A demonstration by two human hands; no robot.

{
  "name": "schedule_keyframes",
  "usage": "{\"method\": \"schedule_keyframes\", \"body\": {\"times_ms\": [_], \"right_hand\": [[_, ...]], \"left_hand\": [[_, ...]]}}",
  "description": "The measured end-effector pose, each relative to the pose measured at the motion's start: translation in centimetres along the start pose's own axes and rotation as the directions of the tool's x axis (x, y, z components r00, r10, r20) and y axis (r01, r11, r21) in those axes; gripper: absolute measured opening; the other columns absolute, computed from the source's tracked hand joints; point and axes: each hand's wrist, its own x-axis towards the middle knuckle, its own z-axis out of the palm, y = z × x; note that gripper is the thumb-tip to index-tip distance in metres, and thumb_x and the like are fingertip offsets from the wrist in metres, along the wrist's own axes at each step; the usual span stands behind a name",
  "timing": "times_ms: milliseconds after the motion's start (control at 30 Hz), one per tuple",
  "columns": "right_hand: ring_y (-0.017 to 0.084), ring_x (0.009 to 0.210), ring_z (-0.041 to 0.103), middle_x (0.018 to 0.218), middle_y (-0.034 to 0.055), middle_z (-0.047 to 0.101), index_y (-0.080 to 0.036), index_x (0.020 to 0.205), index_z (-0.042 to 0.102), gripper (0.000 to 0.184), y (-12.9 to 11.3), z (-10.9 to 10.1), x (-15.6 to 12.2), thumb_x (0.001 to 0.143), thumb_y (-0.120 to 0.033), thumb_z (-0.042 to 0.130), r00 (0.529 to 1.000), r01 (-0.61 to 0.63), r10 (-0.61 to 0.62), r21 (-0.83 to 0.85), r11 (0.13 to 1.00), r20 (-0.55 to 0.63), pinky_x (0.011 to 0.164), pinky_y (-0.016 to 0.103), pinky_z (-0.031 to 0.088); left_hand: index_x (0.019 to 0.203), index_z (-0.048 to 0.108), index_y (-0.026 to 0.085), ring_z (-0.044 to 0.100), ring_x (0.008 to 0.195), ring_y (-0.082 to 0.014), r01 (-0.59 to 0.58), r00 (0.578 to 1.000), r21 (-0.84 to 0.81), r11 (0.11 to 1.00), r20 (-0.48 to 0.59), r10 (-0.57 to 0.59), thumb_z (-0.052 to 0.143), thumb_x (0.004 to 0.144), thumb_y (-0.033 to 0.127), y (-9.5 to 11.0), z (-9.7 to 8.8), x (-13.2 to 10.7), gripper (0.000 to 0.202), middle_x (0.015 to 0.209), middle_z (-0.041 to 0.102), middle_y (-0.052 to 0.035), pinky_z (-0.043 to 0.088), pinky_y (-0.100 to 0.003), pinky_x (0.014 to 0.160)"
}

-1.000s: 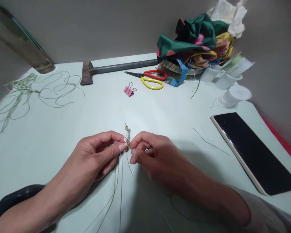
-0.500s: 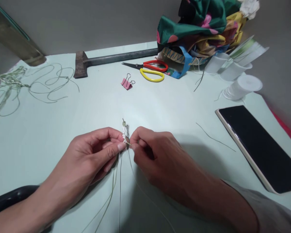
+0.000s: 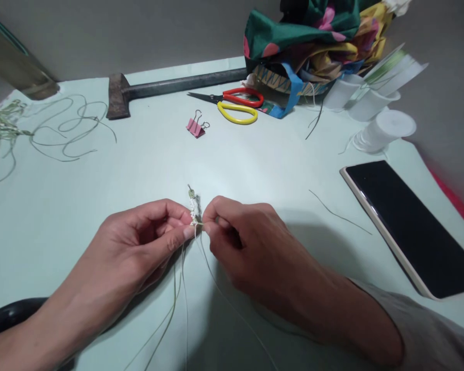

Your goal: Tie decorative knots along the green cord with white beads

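My left hand (image 3: 139, 247) and my right hand (image 3: 247, 242) meet fingertip to fingertip low in the middle of the pale green table (image 3: 100, 180). Both pinch a small knotted cord piece (image 3: 193, 206), white and green, that sticks up between them. Several thin green cord strands (image 3: 183, 288) trail from the knots toward me, between my wrists. Each hand's thumb and forefinger are closed on the cord just below the knots.
A dark phone (image 3: 413, 226) lies at the right. Red-and-yellow scissors (image 3: 235, 103), a pink binder clip (image 3: 195, 126) and a hammer (image 3: 166, 87) lie at the back. Crumpled coloured fabric (image 3: 313, 36) and white thread spools (image 3: 382, 131) sit back right. Loose green cord (image 3: 58, 129) lies at the left.
The view has tipped down and shifted slightly, so the back objects sit higher. My fingers have closed tighter around the base of the knotted piece; the hands stay in place.
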Motion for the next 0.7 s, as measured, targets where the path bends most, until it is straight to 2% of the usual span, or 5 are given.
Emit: {"method": "schedule_keyframes", "body": {"times_ms": [100, 233, 367, 500, 700], "right_hand": [[0.009, 0.056, 0.032, 0.057, -0.0096, 0.043, -0.023, 0.078, 0.053, 0.013, 0.0, -0.3, 0.0, 0.090, -0.017, 0.053, 1.000, -0.016, 0.015, 0.053, 0.998, 0.011, 0.054, 0.026, 0.026], [0.008, 0.056, 0.038, 0.057, -0.0104, 0.047, -0.024, 0.078, 0.057, 0.011, -0.1, -0.7, 0.0, 0.086, -0.017, 0.055, 0.997, -0.065, 0.061, 0.128, 0.990, 0.039, 0.053, 0.023, 0.028], [0.008, 0.054, 0.036, 0.054, -0.0101, 0.044, -0.024, 0.076, 0.059, 0.015, -0.3, -0.4, 0.2, 0.090, -0.027, 0.060, 0.994, -0.108, 0.103, 0.168, 0.980, 0.040, 0.054, 0.024, 0.028], [0.009, 0.055, 0.032, 0.055, -0.0091, 0.041, -0.023, 0.072, 0.059, 0.019, -0.3, 0.5, 0.4, 0.089, -0.027, 0.064, 0.995, -0.089, 0.094, 0.120, 0.989, -0.038, 0.054, 0.026, 0.025], [0.010, 0.056, 0.023, 0.057, -0.0088, 0.033, -0.023, 0.070, 0.041, 0.025, 0.3, 1.1, 0.1, 0.087, -0.015, 0.057, 0.995, 0.027, -0.024, 0.030, 0.999, -0.100, 0.051, 0.027, 0.019]], "left_hand": [[0.090, 0.075, 0.025, 0.038, 0.050, -0.0070, 0.031, 0.998, -0.007, 1.000, 0.052, -0.030, 0.091, 0.072, 0.058, -0.1, -0.3, 0.1, 0.041, 0.071, 0.059, 0.0006, 0.025, -0.015, 0.041], [0.099, 0.075, 0.026, 0.036, 0.043, -0.0082, -0.015, 0.995, 0.021, 1.000, 0.102, 0.013, 0.082, 0.083, 0.058, -0.2, -0.5, 0.3, 0.037, 0.055, 0.049, 0.0045, 0.027, -0.015, 0.039], [0.094, 0.075, 0.025, 0.031, 0.043, -0.0076, 0.015, 0.997, 0.019, 1.000, 0.079, -0.017, 0.086, 0.077, 0.059, 0.0, -0.3, 0.2, 0.040, 0.053, 0.044, 0.0057, 0.021, -0.015, 0.038], [0.085, 0.075, 0.025, 0.025, 0.049, -0.0052, 0.029, 0.998, -0.023, 0.999, 0.049, -0.028, 0.092, 0.065, 0.065, 0.0, 0.0, 0.3, 0.047, 0.072, 0.057, 0.0017, 0.018, -0.018, 0.041], [0.084, 0.076, 0.026, 0.043, 0.061, -0.0108, 0.017, 1.000, 0.023, 1.000, 0.018, -0.018, 0.089, 0.069, 0.068, -0.2, -0.2, 0.2, 0.046, 0.080, 0.062, -0.0024, 0.022, -0.018, 0.045]]}}
